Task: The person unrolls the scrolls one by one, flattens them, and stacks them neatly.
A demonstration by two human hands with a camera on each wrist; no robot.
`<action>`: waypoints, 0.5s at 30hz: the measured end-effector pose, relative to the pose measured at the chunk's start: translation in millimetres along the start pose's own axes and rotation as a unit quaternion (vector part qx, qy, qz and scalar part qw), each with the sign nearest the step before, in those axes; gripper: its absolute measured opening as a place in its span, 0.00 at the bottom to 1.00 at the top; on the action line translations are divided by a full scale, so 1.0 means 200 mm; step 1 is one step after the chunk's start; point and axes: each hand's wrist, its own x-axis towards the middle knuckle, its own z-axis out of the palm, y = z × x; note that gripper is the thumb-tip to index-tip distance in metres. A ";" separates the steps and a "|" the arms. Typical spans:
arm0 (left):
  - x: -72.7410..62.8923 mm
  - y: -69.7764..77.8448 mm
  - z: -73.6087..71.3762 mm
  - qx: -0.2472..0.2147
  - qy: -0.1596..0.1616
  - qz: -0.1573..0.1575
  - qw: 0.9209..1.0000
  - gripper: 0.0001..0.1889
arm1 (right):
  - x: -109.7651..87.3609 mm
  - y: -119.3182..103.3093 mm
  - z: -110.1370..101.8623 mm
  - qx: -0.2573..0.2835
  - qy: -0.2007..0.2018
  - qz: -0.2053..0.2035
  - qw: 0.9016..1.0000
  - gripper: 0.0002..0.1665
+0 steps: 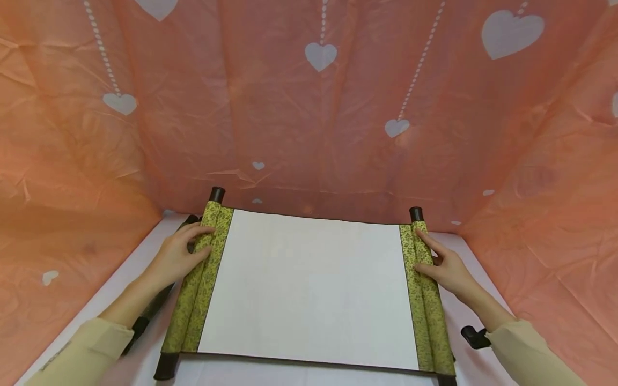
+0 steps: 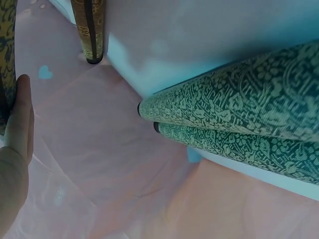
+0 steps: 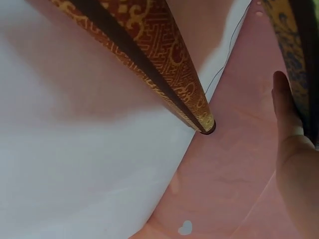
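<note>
Between both hands a hanging scroll (image 1: 309, 289) is spread out, its blank white panel facing up and its yellow-green patterned rollers capped in black. My left hand (image 1: 169, 262) grips the left roller, thumb and fingers on the patterned cloth. On the opposite side, my right hand (image 1: 446, 271) holds the right roller in the same way. The wrist views show each hand only in part: the left hand (image 2: 15, 164) at the left edge and the right hand (image 3: 294, 154) at the right edge, both against the raised scroll's rollers.
Two rolled green patterned scrolls (image 2: 224, 104) lie side by side on the white table at the left. Below the raised scroll is a rolled red-and-gold one (image 3: 172, 69). A black knob (image 1: 475, 336) shows near the right sleeve. Pink heart-printed cloth (image 1: 309, 107) encloses the table.
</note>
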 end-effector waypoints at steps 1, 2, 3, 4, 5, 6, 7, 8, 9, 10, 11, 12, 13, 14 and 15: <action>0.01 -0.01 0.00 -0.001 -0.005 -0.002 1.000 0.22 | 0.01 0.00 0.00 0.000 0.000 0.005 1.000 0.51; 0.02 -0.01 0.00 -0.001 -0.009 -0.004 1.000 0.22 | 0.01 0.01 0.00 0.001 0.001 0.010 1.000 0.51; 0.03 -0.02 0.01 -0.002 -0.014 -0.006 1.000 0.22 | 0.02 0.01 0.01 0.000 0.001 0.014 1.000 0.51; 0.04 -0.02 0.01 -0.002 -0.019 -0.008 1.000 0.22 | 0.04 0.01 0.01 -0.001 0.002 0.018 1.000 0.51; 0.05 -0.03 0.01 -0.002 -0.024 -0.012 1.000 0.22 | 0.05 0.02 0.01 -0.004 0.002 0.022 1.000 0.51; 0.06 -0.04 0.01 0.000 -0.030 -0.015 0.999 0.22 | 0.06 0.02 0.02 -0.007 0.001 0.025 1.000 0.52; 0.08 -0.05 0.02 0.003 -0.036 -0.020 0.999 0.23 | 0.08 0.03 0.02 -0.006 -0.001 0.027 1.000 0.52; 0.09 -0.05 0.02 0.005 -0.042 -0.026 0.999 0.23 | 0.09 0.03 0.02 -0.005 -0.003 0.029 1.000 0.52; 0.10 -0.06 0.02 0.006 -0.050 -0.031 0.998 0.23 | 0.10 0.04 0.03 -0.005 -0.004 0.032 0.999 0.52; 0.11 -0.07 0.03 0.010 -0.057 -0.036 0.998 0.23 | 0.12 0.04 0.04 -0.003 -0.007 0.034 0.999 0.52; 0.12 -0.08 0.03 0.014 -0.064 -0.041 0.997 0.24 | 0.13 0.05 0.04 -0.001 -0.011 0.035 0.999 0.52; 0.13 -0.09 0.04 0.018 -0.070 -0.044 0.996 0.24 | 0.14 0.05 0.05 0.001 -0.016 0.036 0.999 0.52; 0.14 -0.11 0.05 0.016 -0.079 -0.049 0.996 0.24 | 0.15 0.06 0.06 0.004 -0.020 0.037 0.999 0.53; 0.15 -0.12 0.05 0.013 -0.086 -0.053 0.995 0.24 | 0.16 0.07 0.07 0.004 -0.024 0.037 0.999 0.53; 0.16 -0.13 0.06 0.011 -0.093 -0.058 0.994 0.24 | 0.17 0.08 0.08 0.004 -0.028 0.040 0.999 0.53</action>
